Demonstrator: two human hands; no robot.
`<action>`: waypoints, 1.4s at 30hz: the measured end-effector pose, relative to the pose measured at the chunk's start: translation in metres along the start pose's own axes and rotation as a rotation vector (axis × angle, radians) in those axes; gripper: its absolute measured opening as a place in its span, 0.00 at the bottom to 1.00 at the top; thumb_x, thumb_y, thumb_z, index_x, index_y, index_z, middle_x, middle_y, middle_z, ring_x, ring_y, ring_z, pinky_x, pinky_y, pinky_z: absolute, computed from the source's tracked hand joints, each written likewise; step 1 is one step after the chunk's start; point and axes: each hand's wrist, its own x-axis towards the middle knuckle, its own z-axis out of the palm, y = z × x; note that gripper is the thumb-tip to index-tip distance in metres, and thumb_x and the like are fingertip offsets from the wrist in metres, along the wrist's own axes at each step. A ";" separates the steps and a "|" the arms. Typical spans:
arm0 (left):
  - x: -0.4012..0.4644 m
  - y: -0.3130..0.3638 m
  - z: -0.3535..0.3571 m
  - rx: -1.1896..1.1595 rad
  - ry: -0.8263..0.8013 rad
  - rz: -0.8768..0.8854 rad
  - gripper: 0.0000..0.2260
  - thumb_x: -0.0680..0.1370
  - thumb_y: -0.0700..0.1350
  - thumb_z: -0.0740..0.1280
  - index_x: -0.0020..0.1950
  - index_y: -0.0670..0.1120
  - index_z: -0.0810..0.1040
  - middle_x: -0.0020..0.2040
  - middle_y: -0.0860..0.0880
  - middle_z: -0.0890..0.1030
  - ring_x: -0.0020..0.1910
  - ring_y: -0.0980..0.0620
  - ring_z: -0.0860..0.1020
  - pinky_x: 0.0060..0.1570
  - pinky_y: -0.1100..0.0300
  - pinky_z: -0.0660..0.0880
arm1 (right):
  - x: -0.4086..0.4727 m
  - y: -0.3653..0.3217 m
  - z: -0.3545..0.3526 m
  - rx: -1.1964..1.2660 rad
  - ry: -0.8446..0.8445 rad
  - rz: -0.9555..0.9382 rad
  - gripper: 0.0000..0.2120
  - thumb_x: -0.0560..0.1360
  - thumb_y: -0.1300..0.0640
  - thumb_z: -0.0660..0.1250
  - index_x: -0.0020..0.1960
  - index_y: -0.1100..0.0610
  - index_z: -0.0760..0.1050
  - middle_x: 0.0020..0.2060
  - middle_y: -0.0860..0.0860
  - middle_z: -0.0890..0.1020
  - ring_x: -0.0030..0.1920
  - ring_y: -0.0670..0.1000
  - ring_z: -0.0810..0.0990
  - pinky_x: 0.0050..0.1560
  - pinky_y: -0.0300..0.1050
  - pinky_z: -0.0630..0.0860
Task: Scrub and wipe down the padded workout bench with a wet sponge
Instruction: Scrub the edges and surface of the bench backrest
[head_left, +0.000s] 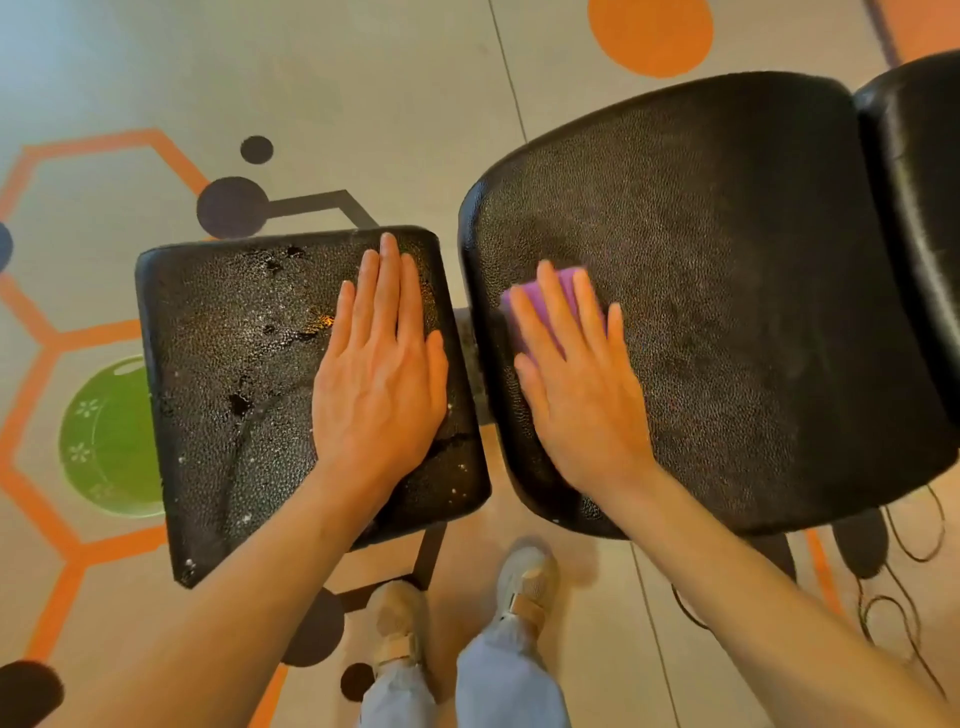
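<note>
- The right hand (576, 384) is pressing a purple sponge (558, 296) flat-fingered onto the bench (753, 291), apparently scrubbing.
- The left hand (382, 364) is lying flat, released, bracing on the wet seat pad (234, 364).
- Next the sponge probably needs sweeping across the dull, dry-looking padding.

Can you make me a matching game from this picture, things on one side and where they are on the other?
Things:
1. purple sponge
2. left hand
3. green plate
4. shoes

Places:
A. on the floor beside the wet pad
B. flat on the small wet seat pad
C. under the right hand on the large pad
D. on the floor below the bench

Pairs: 1-C, 2-B, 3-A, 4-D
</note>
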 end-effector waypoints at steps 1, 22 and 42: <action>0.000 0.000 0.000 -0.001 0.001 -0.001 0.28 0.84 0.49 0.50 0.80 0.38 0.48 0.81 0.40 0.47 0.81 0.45 0.46 0.79 0.50 0.45 | -0.039 -0.003 0.002 -0.019 -0.039 -0.076 0.26 0.82 0.52 0.51 0.78 0.50 0.50 0.78 0.52 0.49 0.78 0.57 0.45 0.75 0.61 0.52; -0.002 -0.001 0.002 -0.006 0.017 -0.003 0.27 0.84 0.49 0.49 0.80 0.39 0.47 0.81 0.41 0.47 0.81 0.46 0.47 0.79 0.50 0.47 | 0.083 -0.013 -0.007 0.036 0.031 0.080 0.26 0.82 0.50 0.49 0.78 0.49 0.48 0.78 0.51 0.48 0.78 0.56 0.43 0.76 0.61 0.44; -0.003 -0.003 -0.006 -0.161 0.033 0.054 0.27 0.85 0.50 0.52 0.81 0.43 0.48 0.82 0.44 0.47 0.80 0.48 0.45 0.78 0.55 0.40 | -0.124 0.000 0.023 -0.109 0.030 -0.169 0.31 0.78 0.54 0.63 0.77 0.52 0.55 0.77 0.53 0.55 0.77 0.56 0.52 0.74 0.56 0.56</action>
